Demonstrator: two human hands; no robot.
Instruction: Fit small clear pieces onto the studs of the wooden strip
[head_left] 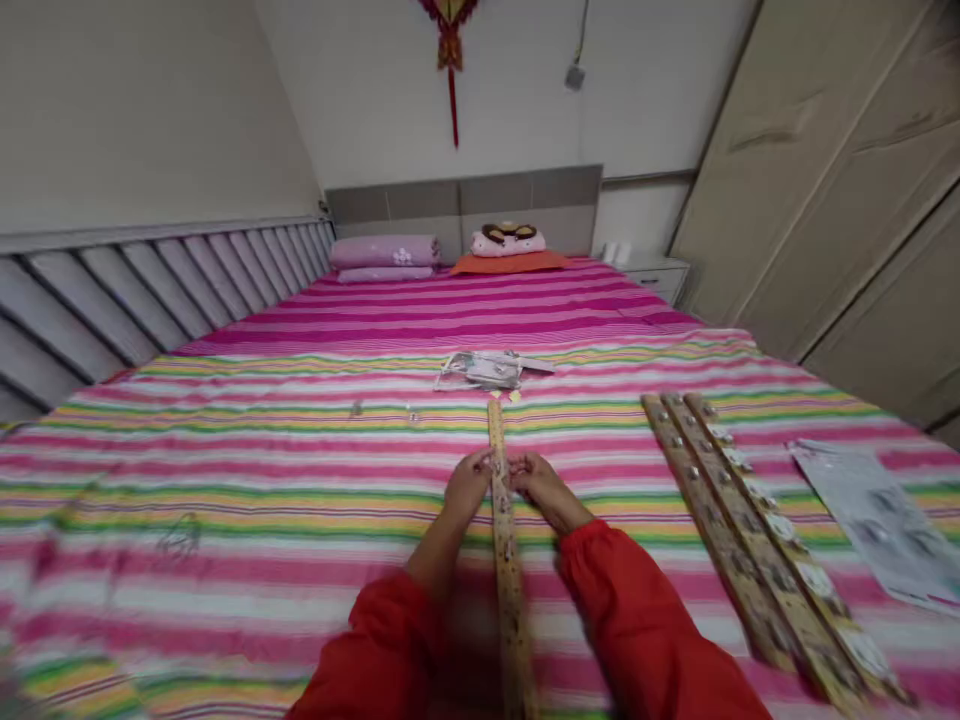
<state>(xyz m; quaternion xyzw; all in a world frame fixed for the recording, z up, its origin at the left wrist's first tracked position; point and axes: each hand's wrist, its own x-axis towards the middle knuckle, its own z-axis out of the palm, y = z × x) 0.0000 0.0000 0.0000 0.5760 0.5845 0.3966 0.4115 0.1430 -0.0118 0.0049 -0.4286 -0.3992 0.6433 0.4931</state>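
Upper left of the frame, a grey slatted wall panel (150, 290) runs along the bed (225, 520), whose striped sheet of pink, green and yellow fills most of the view. Up at the head of the bed lies a purple pillow (384, 252), and just right of it an orange cushion (510, 263) with a plush toy (508, 238) on top. A red ornament (450, 40) hangs on the wall above.

Now the centre, where the action is. The left hand (466, 487) presses in against the left edge of the wooden strip (508, 570), fingers curled, the grip narrow and on the wood. The strip lies flat on the sheet and runs from the bottom edge straight up the middle of the frame. The right hand (538, 482) meets it from the other side, level with the left, its grip just as tight on the strip. It is too blurred to tell whether anything small sits under the fingertips. Both sleeves are red.

Just past the strip's far end lies a clear plastic packet (487, 368).

At lower right, three more strips (750, 545) lie side by side, touching, with metal fittings along them. A printed sheet (877, 520) rests near the right edge, below the wardrobe (840, 170).
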